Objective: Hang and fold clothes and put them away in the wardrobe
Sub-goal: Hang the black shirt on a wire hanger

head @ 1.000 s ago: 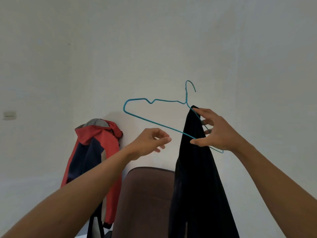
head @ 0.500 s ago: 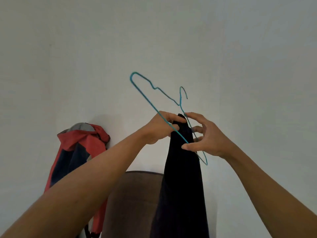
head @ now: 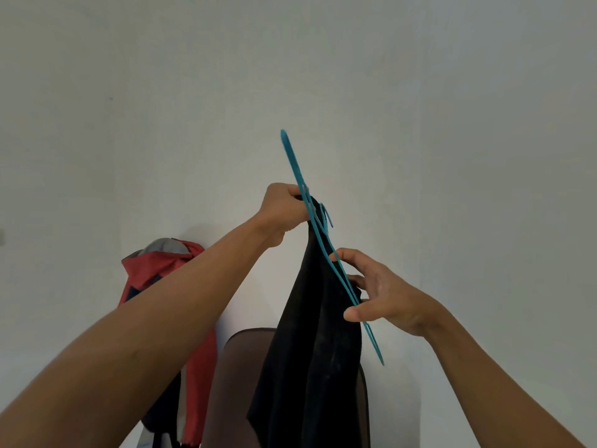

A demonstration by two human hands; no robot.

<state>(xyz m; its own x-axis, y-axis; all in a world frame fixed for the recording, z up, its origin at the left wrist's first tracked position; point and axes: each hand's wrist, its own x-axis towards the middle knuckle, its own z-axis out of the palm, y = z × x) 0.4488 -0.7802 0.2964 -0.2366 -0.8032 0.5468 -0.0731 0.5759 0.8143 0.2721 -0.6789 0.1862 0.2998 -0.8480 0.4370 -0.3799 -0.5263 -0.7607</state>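
A thin blue wire hanger (head: 295,169) is held up in front of a white wall, tilted steeply with one end high and the other low at the right. A black garment (head: 310,357) hangs through it and drapes straight down. My left hand (head: 284,215) grips the top of the garment together with the hanger wire. Lower down, my right hand (head: 378,295) pinches the hanger's lower stretch between thumb and fingers, touching the cloth's edge.
A red, navy and grey jacket (head: 164,270) hangs against the wall at the left. The rounded back of a dark brown chair (head: 239,383) stands below the garment. A white wall (head: 323,76) fills everything behind.
My left hand went from open and apart to gripping the garment's top and rose. The hanger swung from nearly level to steeply tilted. My right hand slid down along the wire.
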